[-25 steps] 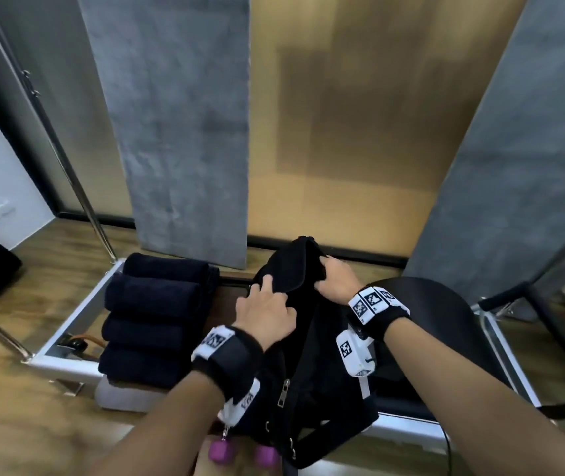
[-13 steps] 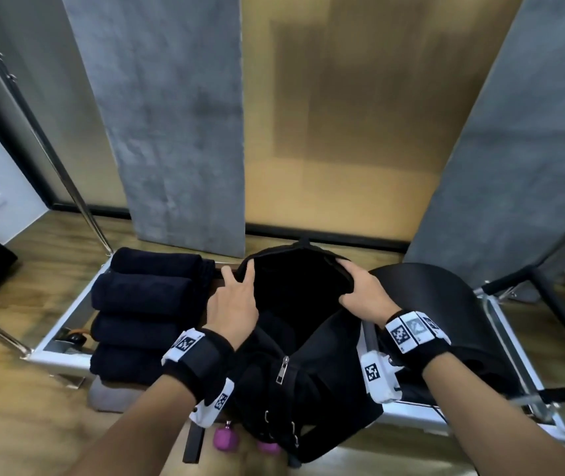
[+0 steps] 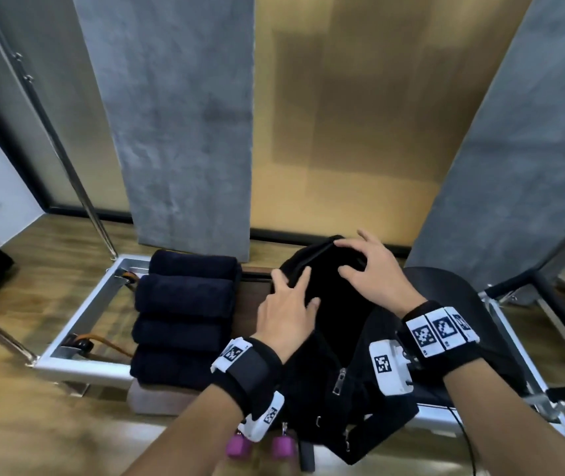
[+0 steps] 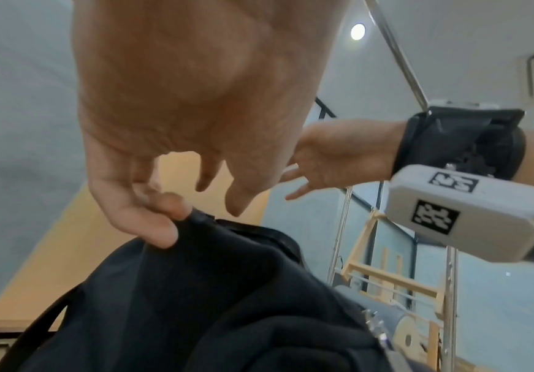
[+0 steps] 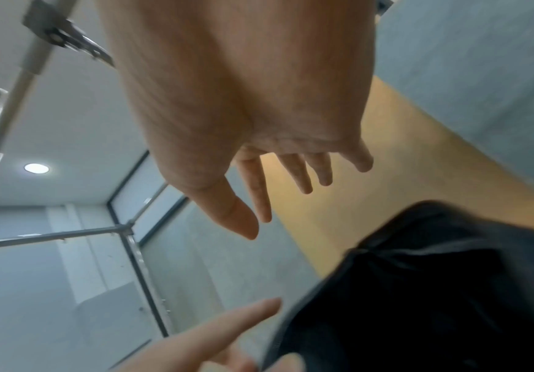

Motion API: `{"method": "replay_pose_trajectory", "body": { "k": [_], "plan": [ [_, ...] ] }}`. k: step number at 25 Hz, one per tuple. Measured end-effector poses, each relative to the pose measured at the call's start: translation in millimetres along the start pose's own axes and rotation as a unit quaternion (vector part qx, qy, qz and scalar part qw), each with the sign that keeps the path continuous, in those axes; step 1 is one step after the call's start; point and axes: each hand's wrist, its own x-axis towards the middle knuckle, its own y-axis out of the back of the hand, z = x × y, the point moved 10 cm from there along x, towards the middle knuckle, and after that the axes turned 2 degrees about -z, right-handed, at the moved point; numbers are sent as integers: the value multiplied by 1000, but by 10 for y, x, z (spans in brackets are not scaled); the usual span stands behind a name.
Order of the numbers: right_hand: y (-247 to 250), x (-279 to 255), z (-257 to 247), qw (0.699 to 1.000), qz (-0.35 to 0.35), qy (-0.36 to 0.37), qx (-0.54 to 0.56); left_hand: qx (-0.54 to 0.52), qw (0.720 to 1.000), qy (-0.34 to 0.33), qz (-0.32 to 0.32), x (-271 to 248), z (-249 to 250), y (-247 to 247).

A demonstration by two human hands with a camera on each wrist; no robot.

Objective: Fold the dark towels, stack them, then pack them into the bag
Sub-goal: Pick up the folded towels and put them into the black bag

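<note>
The left hand (image 3: 286, 312) sits at the left side of the black backpack (image 3: 339, 341), and the left wrist view shows its thumb and forefinger pinching the rim of the bag's mouth while the other fingers hang loose — a light hold that, as I judge it, keeps that edge from flopping inward. The right hand (image 3: 373, 273) is spread above the top of the bag with its fingers straight and apart; the right wrist view shows nothing in its grasp, and whether its fingertips touch the fabric I cannot tell. Held so, it seems poised to take the far edge and pull the mouth wider.

The backpack stands upright on the bench (image 3: 78, 321), a metal-framed piece of exercise equipment, towards its near edge and right of the middle, its front zip facing the person.

The dark towels (image 3: 185, 317) lie just beside the bag on the bench's left end — four folded bundles in a neat row running from the near edge to the far one, all outside the bag. Folding looks done; packing has yet to start.

Two small purple dumbbells (image 3: 257, 446) rest on the floor below the near edge.
</note>
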Motion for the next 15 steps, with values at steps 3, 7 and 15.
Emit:
{"method": "replay_pose_trajectory", "body": {
  "k": [3,7,15],
  "plan": [
    [-254,-6,-792,995,34,92,30,-77,996,-16,50,-194,-248,139],
    [-1303,82,-1436,992,-62,109,19,-292,940,100,147,-445,-1466,314],
    [-2586,250,-1718,927,-109,125,-336,-560,766,267,168,-648,-2754,96]
  ]
}}
